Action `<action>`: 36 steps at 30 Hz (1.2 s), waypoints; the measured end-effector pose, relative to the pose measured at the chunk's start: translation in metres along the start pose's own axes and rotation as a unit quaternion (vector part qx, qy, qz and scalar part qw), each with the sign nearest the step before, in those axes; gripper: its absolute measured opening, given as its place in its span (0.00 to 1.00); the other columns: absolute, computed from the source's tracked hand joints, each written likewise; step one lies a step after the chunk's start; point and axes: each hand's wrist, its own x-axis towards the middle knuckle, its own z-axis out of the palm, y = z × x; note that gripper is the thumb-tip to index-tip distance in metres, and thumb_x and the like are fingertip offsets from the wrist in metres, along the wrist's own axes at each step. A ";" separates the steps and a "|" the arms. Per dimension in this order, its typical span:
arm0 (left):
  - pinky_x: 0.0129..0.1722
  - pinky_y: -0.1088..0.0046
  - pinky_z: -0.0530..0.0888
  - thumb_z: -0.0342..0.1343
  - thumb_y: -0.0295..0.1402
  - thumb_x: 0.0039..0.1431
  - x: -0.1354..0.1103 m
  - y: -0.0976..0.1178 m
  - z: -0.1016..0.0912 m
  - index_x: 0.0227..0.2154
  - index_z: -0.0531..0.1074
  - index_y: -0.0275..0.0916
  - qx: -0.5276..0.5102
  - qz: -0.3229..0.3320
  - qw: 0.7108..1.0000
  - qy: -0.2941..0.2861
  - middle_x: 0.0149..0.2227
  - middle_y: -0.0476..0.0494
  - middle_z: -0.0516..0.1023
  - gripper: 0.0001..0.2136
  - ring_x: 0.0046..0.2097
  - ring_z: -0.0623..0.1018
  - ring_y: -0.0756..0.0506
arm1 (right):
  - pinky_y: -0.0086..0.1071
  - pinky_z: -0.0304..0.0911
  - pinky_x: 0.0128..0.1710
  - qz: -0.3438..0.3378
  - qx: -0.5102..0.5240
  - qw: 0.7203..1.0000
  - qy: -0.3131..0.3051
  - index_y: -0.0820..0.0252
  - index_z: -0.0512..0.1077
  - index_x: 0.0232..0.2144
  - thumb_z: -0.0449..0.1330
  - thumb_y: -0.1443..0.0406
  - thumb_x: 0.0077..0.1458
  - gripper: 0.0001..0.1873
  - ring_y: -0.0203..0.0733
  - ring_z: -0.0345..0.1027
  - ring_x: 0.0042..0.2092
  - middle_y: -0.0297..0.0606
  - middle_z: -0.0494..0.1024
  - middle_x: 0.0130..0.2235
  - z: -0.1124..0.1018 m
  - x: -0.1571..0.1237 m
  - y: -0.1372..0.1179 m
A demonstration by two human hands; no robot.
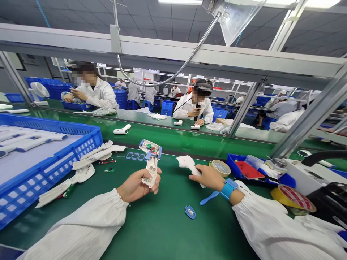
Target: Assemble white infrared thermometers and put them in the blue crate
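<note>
My left hand [137, 186] grips a white plastic handle housing [151, 173], with a small circuit board with coloured wires [151, 150] at its top end. My right hand [207, 177] holds a curved white plastic shell [188, 165] by its lower part, with a blue wrist strap [228, 189] on that wrist. Between my hands, on the green bench mat [162, 231], lie a blue plastic strip [209, 198] and a small blue part [190, 212]. Several blue rubber rings [135, 156] lie just beyond the housing. White housings [92, 155] and a small green circuit board [109, 170] lie left of my left hand.
A blue plastic crate [51, 159] of white shells stands at the left. At the right are a tape roll [294, 198], a smaller roll [221, 168] and a blue tray [248, 170]. Co-workers [92, 90] sit across the bench under a metal frame [173, 48].
</note>
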 end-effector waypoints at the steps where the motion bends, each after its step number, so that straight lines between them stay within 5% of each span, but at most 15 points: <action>1: 0.27 0.69 0.66 0.42 0.29 0.45 -0.001 -0.001 0.002 0.36 0.62 0.35 -0.023 -0.006 1.000 -0.005 0.23 0.50 0.65 0.13 0.22 0.65 0.51 | 0.38 0.58 0.34 -0.003 0.001 1.000 0.012 0.65 0.71 0.35 0.61 0.61 0.46 0.15 0.54 0.67 0.38 0.48 0.74 0.36 0.000 -0.001 -0.001; 4: 0.28 0.69 0.67 0.44 0.27 0.44 -0.001 -0.006 0.009 0.35 0.63 0.34 -0.070 -0.022 0.997 -0.018 0.24 0.47 0.69 0.13 0.24 0.69 0.50 | 0.43 0.57 0.45 -0.038 0.036 0.997 0.048 0.65 0.67 0.45 0.59 0.61 0.49 0.21 0.55 0.62 0.49 0.51 0.70 0.45 -0.004 -0.012 -0.014; 7: 0.30 0.68 0.69 0.47 0.26 0.44 -0.001 -0.012 0.024 0.36 0.65 0.34 -0.092 -0.036 0.994 -0.037 0.27 0.44 0.72 0.13 0.27 0.73 0.48 | 0.34 0.61 0.45 -0.100 0.126 0.986 0.037 0.57 0.67 0.45 0.50 0.56 0.57 0.17 0.43 0.65 0.47 0.40 0.71 0.46 -0.007 -0.027 -0.041; 10: 0.31 0.67 0.69 0.50 0.24 0.45 0.000 -0.020 0.042 0.35 0.67 0.34 -0.097 -0.047 0.992 -0.062 0.28 0.43 0.74 0.11 0.29 0.75 0.45 | 0.31 0.64 0.37 -0.165 0.320 0.931 -0.051 0.58 0.69 0.36 0.48 0.53 0.58 0.17 0.39 0.69 0.37 0.36 0.75 0.34 0.000 -0.037 -0.066; 12: 0.33 0.67 0.70 0.52 0.25 0.46 0.000 -0.025 0.048 0.33 0.69 0.34 -0.082 -0.054 0.991 -0.087 0.29 0.43 0.75 0.09 0.31 0.76 0.46 | 0.30 0.61 0.24 -0.146 0.446 0.874 -0.127 0.60 0.66 0.32 0.50 0.50 0.55 0.19 0.37 0.66 0.24 0.31 0.69 0.21 0.006 -0.041 -0.075; 16: 0.46 0.67 0.67 0.61 0.26 0.44 -0.001 -0.022 0.025 0.41 0.71 0.37 0.049 -0.107 0.980 -0.158 0.41 0.42 0.75 0.17 0.43 0.74 0.45 | 0.25 0.52 0.19 -0.074 0.528 0.837 -0.125 0.61 0.64 0.31 0.56 0.49 0.49 0.20 0.30 0.58 0.20 0.28 0.65 0.21 0.004 -0.047 -0.069; 20: 0.50 0.66 0.65 0.60 0.30 0.43 -0.001 -0.002 -0.011 0.46 0.69 0.40 0.039 -0.068 0.992 -0.103 0.48 0.42 0.73 0.23 0.48 0.72 0.43 | 0.27 0.56 0.27 -0.058 0.532 0.829 -0.165 0.62 0.64 0.35 0.56 0.49 0.50 0.22 0.33 0.64 0.28 0.35 0.71 0.31 -0.009 -0.057 -0.052; 25: 0.30 0.69 0.73 0.50 0.45 0.55 -0.003 0.020 0.011 0.52 0.61 0.38 0.098 -0.084 0.983 -0.128 0.34 0.40 0.77 0.25 0.31 0.77 0.45 | 0.28 0.57 0.27 -0.085 0.453 0.865 -0.199 0.62 0.64 0.34 0.53 0.50 0.53 0.20 0.33 0.62 0.28 0.35 0.70 0.30 -0.006 -0.064 -0.048; 28: 0.20 0.75 0.68 0.51 0.46 0.54 -0.008 0.026 0.030 0.53 0.61 0.42 0.244 -0.058 0.968 -0.027 0.24 0.48 0.73 0.24 0.22 0.73 0.48 | 0.29 0.60 0.32 -0.153 0.341 0.915 -0.155 0.61 0.66 0.41 0.53 0.54 0.55 0.17 0.35 0.63 0.33 0.36 0.71 0.34 -0.009 -0.062 -0.043; 30: 0.26 0.73 0.70 0.54 0.45 0.52 -0.015 0.028 0.030 0.51 0.65 0.46 0.368 0.046 0.926 0.076 0.31 0.46 0.75 0.23 0.29 0.74 0.45 | 0.29 0.62 0.37 -0.154 0.232 0.957 -0.085 0.57 0.64 0.47 0.53 0.56 0.56 0.19 0.37 0.65 0.38 0.36 0.72 0.40 -0.014 -0.055 -0.032; 32: 0.35 0.74 0.69 0.59 0.41 0.48 -0.021 0.027 0.020 0.47 0.69 0.48 0.482 0.151 0.854 0.121 0.39 0.44 0.75 0.20 0.37 0.73 0.43 | 0.30 0.62 0.41 -0.111 0.122 0.986 -0.022 0.57 0.62 0.50 0.51 0.58 0.57 0.19 0.39 0.66 0.42 0.38 0.72 0.44 -0.016 -0.045 -0.015; 34: 0.36 0.75 0.67 0.59 0.38 0.48 -0.026 0.025 0.010 0.45 0.72 0.50 0.547 0.176 0.813 0.100 0.40 0.46 0.75 0.18 0.37 0.73 0.44 | 0.36 0.60 0.45 -0.061 0.043 0.997 0.007 0.61 0.63 0.49 0.52 0.59 0.57 0.19 0.45 0.64 0.46 0.43 0.71 0.45 -0.011 -0.032 0.001; 36: 0.34 0.76 0.66 0.58 0.39 0.49 -0.029 0.026 0.003 0.44 0.72 0.50 0.561 0.144 0.810 0.089 0.39 0.47 0.76 0.16 0.34 0.73 0.45 | 0.43 0.57 0.47 -0.034 0.009 0.999 0.007 0.67 0.64 0.49 0.56 0.60 0.53 0.23 0.54 0.62 0.48 0.51 0.71 0.45 -0.001 -0.021 0.012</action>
